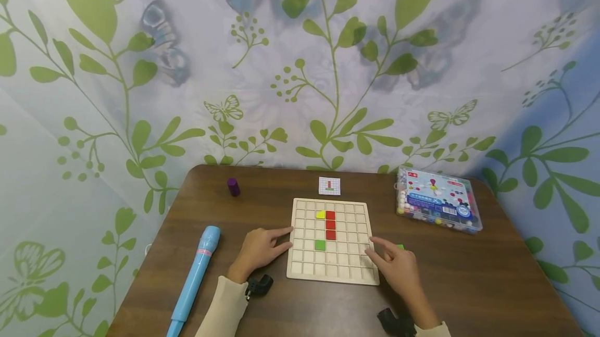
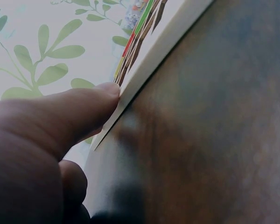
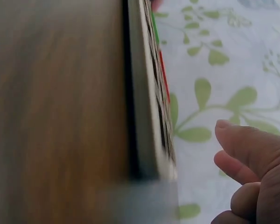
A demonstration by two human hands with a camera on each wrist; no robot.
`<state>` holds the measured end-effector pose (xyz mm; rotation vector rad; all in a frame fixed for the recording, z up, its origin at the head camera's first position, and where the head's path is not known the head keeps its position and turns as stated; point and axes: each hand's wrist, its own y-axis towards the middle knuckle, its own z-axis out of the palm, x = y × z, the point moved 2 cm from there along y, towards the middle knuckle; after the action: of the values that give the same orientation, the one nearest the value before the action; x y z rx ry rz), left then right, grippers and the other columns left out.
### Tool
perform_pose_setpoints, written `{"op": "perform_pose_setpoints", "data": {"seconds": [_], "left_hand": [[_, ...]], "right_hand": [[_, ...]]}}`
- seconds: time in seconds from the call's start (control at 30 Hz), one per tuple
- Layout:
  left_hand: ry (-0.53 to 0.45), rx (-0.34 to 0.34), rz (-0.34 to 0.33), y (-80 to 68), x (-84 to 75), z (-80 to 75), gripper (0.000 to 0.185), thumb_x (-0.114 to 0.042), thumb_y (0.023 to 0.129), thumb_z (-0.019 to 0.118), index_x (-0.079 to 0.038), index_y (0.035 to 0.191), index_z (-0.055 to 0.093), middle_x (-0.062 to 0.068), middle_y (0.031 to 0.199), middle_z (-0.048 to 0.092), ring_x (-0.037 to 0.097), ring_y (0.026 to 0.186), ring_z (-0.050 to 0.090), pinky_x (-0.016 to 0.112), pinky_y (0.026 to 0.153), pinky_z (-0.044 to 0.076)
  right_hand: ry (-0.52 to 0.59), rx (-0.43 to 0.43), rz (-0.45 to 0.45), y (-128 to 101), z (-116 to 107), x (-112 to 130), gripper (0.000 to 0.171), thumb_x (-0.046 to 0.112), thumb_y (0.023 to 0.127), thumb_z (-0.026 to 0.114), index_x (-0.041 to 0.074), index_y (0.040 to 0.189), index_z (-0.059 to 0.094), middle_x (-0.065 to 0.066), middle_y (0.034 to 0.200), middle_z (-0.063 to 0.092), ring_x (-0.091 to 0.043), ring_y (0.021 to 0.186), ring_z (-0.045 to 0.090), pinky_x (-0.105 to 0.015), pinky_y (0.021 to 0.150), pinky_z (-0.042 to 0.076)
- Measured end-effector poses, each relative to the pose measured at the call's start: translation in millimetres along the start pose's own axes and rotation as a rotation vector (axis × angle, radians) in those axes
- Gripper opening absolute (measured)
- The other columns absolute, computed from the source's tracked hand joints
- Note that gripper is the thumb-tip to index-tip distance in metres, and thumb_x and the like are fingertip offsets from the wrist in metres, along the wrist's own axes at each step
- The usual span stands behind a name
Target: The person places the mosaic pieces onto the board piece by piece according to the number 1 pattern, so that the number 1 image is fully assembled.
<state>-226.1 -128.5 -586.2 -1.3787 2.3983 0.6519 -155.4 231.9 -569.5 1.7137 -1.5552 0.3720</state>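
We are seeing a purple cylinder [image 1: 233, 186] lying far left of the pattern card [image 1: 329, 186], a beads box [image 1: 438, 199] sitting right, a blue tube [image 1: 194, 276] resting nearer left.

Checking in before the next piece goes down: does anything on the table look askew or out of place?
Mostly tidy. The grid board sits slightly turned against the table edge, left hand touching its side. One green tile lies off the board, half hidden behind the right hand. The placed tiles sit squarely in their cells.
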Motion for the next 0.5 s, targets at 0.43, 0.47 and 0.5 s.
{"op": "perform_pose_setpoints", "data": {"seconds": [0.43, 0.47, 0.5], "left_hand": [[-0.001, 0.006, 0.006, 0.5, 1.4, 0.8, 0.043, -0.046, 0.093, 0.074, -0.029, 0.132, 0.072, -0.018, 0.05, 0.026, 0.0, 0.046, 0.018, 0.023, 0.047, 0.021], [0.001, 0.003, 0.006, 0.5, 1.5, 1.1, 0.042, -0.046, 0.093, 0.074, -0.029, 0.132, 0.072, -0.018, 0.05, 0.026, 0.0, 0.046, 0.018, 0.023, 0.047, 0.021], [0.002, 0.001, 0.007, 0.2, 1.4, 1.2, 0.042, -0.046, 0.093, 0.074, -0.029, 0.132, 0.072, -0.018, 0.05, 0.026, 0.0, 0.046, 0.018, 0.023, 0.047, 0.021]], "right_hand": [[-0.157, -0.116, 0.069, -35, -35, -36, 0.027, 0.021, 0.079, 0.09, 0.012, 0.102, 0.081, 0.017, 0.053, 0.029, 0.0, 0.047, 0.02, -0.023, 0.044, 0.023], [-0.173, -0.129, 0.063, -36, -37, -37, 0.026, 0.02, 0.078, 0.091, 0.013, 0.1, 0.081, 0.017, 0.053, 0.029, 0.0, 0.047, 0.02, -0.023, 0.044, 0.022], [-0.191, -0.137, 0.057, -36, -38, -38, 0.025, 0.02, 0.077, 0.091, 0.012, 0.099, 0.081, 0.017, 0.054, 0.029, 0.0, 0.047, 0.02, -0.024, 0.044, 0.022]]}}
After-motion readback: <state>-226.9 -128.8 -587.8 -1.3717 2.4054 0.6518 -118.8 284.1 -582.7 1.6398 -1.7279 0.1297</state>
